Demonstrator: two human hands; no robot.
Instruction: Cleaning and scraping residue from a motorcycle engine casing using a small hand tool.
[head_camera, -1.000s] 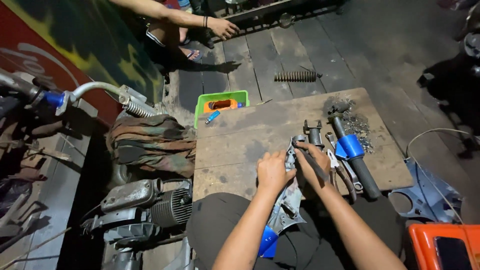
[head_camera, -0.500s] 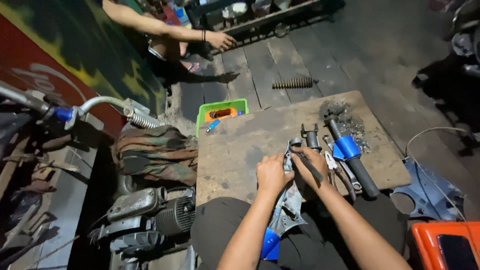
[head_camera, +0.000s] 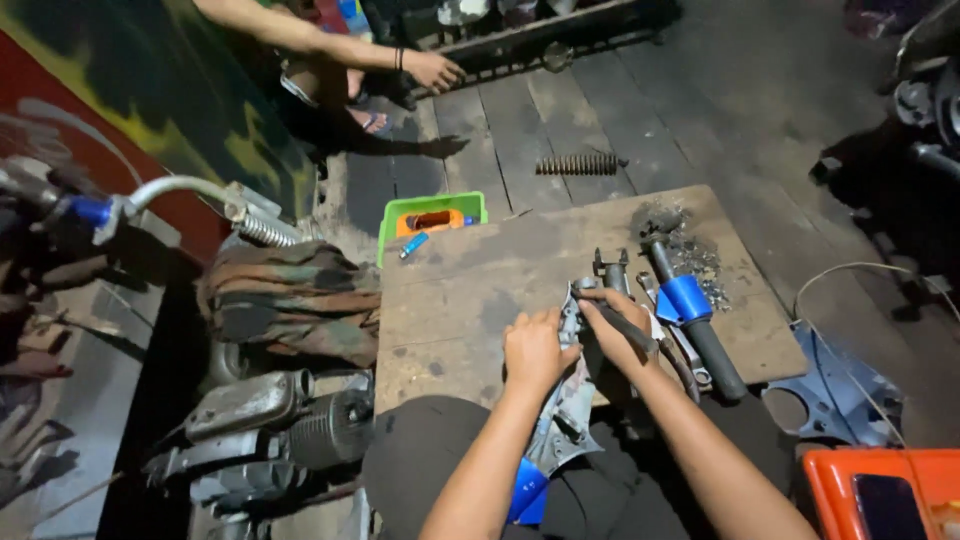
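My left hand (head_camera: 536, 350) grips a grey metal bracket part (head_camera: 565, 425) that runs from the wooden board (head_camera: 470, 290) down to my lap, with a blue piece at its lower end. My right hand (head_camera: 615, 335) holds a thin dark tool against the top of that part. Just right of my hands lie a black shaft with a blue collar (head_camera: 690, 305), a small clamp piece and pliers (head_camera: 685, 355). Metal shavings are scattered at the shaft's far end.
A green tray (head_camera: 432, 212) with orange and blue items sits at the board's far left corner. A coil spring (head_camera: 578, 164) lies on the plank floor. Another person's arm (head_camera: 330, 45) reaches in at the top. An engine (head_camera: 270, 420) and cloth lie left; an orange box (head_camera: 880, 490) lies right.
The view has shifted slightly as my head moved. My hands stay on the metal part with only small movement. The other person's hand has moved a little along the floor.
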